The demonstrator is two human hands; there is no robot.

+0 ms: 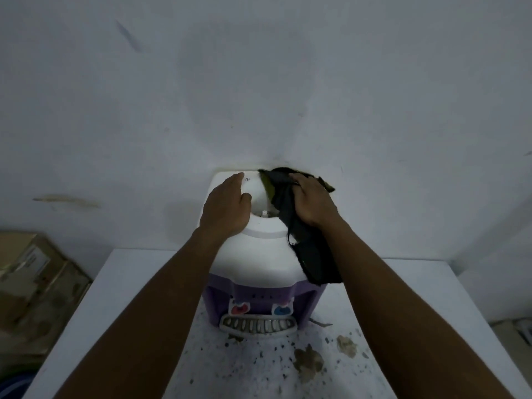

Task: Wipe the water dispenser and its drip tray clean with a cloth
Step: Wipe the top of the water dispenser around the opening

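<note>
Here, the box label (pixel 34 259) is too blurred to read. The left hand (pixel 226 207) lies flat on the water dispenser (pixel 259 254), grip empty; the right hand (pixel 312 201) presses the cloth (pixel 313 260) down, fingers straight.

Head-worn camera (wide-angle), facing forward and down, close above water dispenser (pixel 259 254)

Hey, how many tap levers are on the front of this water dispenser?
2. The red tap is on the left of the water dispenser front and the blue tap is on the right. Both sit just above the drip tray. No others show.
</note>
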